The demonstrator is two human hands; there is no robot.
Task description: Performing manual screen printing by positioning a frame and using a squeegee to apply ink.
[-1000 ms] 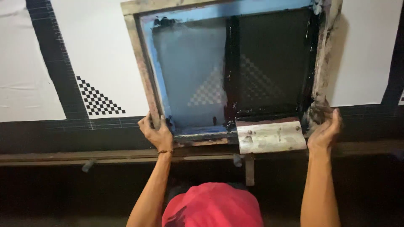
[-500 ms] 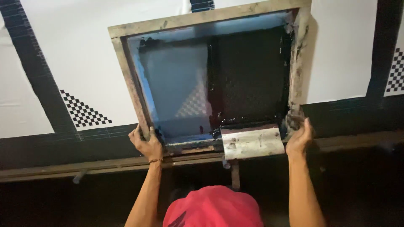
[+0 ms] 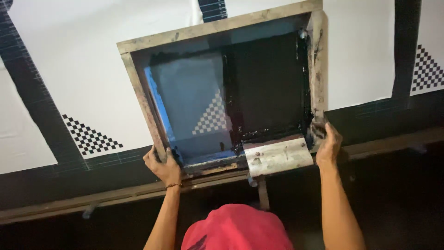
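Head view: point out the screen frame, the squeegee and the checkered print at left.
screen frame (image 3: pixel 210 28): head view, top wooden rail.
squeegee (image 3: pixel 277 156): head view, pale flat handle.
checkered print (image 3: pixel 90 136): head view, middle of the black-and-white triangle on white fabric.

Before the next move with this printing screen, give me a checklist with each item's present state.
1. Left hand grips the wooden screen frame at its near left corner: ok.
2. Right hand grips the near right corner: ok.
3. Black ink kept inside the frame: ok, though the right rail is smeared.
4. Squeegee resting securely on the near edge: cannot tell.
5. Frame flat on the white fabric: cannot tell.
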